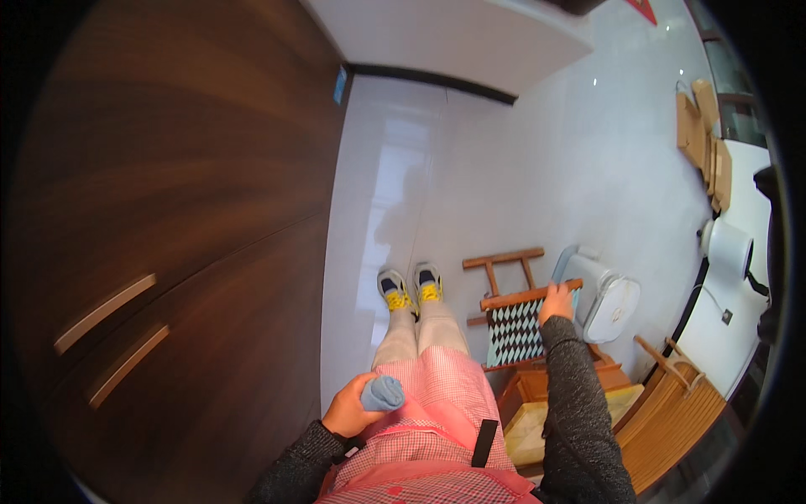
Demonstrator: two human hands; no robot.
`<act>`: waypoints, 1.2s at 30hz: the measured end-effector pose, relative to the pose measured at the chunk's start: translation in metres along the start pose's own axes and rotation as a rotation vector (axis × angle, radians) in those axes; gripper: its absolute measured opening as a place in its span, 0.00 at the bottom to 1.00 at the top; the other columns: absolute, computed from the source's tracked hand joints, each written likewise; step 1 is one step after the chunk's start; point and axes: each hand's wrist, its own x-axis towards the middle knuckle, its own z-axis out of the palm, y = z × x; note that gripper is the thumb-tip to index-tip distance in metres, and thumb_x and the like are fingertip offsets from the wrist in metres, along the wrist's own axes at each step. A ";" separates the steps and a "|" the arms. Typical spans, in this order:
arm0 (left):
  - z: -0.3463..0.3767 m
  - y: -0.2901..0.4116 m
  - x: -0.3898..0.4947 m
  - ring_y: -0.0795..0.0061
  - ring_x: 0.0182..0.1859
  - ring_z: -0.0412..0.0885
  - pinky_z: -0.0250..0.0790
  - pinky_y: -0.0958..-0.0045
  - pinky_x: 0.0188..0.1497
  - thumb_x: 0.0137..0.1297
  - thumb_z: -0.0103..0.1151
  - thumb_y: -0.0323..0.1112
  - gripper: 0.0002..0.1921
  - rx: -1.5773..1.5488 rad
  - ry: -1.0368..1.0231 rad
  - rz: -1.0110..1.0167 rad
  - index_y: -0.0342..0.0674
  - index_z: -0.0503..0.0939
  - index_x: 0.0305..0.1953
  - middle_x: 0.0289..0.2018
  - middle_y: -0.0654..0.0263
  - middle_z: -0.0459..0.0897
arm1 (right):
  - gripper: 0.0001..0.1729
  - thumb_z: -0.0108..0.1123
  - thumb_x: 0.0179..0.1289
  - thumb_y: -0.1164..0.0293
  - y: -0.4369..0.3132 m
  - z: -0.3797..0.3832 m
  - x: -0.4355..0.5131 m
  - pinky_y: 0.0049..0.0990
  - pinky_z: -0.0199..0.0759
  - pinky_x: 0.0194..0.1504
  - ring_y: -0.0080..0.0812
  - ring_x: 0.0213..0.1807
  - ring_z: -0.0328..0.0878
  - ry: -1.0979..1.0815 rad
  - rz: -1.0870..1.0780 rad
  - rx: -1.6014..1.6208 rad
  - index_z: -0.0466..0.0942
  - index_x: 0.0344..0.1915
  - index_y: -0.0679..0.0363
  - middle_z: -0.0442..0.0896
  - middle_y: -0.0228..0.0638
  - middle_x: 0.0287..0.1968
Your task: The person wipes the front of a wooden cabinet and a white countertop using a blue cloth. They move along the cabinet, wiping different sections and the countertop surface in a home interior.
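A rolled blue-grey cloth (383, 393) is held in my left hand (352, 406), in front of the pink checked apron (441, 378). My right hand (556, 302) grips the wooden top rail of a folding stool (516, 331) with a black, white and pale blue diamond-patterned seat. The stool's wooden legs reach out over the floor. Just beyond my right hand stands a white plastic bin (611, 302) with a lid, and a blue-grey thing (563, 261) lies along its far side.
A dark wooden cabinet (189, 189) with two long handles fills the left. At the right are a slatted wooden chair (674, 416), a wooden cabinet with a marble-like top (526, 435), a white container (727, 249) and flattened cardboard (692, 132). A white partition (453, 38) stands ahead.
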 end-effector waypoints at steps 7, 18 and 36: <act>0.009 -0.032 0.034 0.70 0.49 0.79 0.71 0.70 0.53 0.45 0.73 0.33 0.31 -0.029 -0.093 -0.099 0.36 0.72 0.53 0.45 0.60 0.81 | 0.17 0.49 0.65 0.69 0.015 0.035 0.049 0.52 0.49 0.67 0.40 0.64 0.65 -0.184 -0.324 -0.441 0.76 0.53 0.52 0.76 0.39 0.55; 0.004 -0.017 0.046 0.72 0.48 0.79 0.71 0.70 0.53 0.45 0.73 0.32 0.30 -0.067 -0.068 -0.145 0.36 0.73 0.52 0.44 0.61 0.81 | 0.12 0.49 0.62 0.68 -0.001 0.047 0.074 0.37 0.70 0.43 0.38 0.44 0.79 -0.147 -0.602 -0.390 0.83 0.31 0.53 0.78 0.37 0.36; -0.010 0.006 0.024 0.72 0.50 0.79 0.70 0.70 0.55 0.46 0.75 0.35 0.34 -0.101 0.015 -0.075 0.37 0.71 0.55 0.46 0.61 0.81 | 0.07 0.52 0.58 0.69 -0.132 -0.029 0.011 0.43 0.67 0.51 0.41 0.47 0.75 0.025 -0.920 -0.180 0.78 0.33 0.57 0.78 0.37 0.35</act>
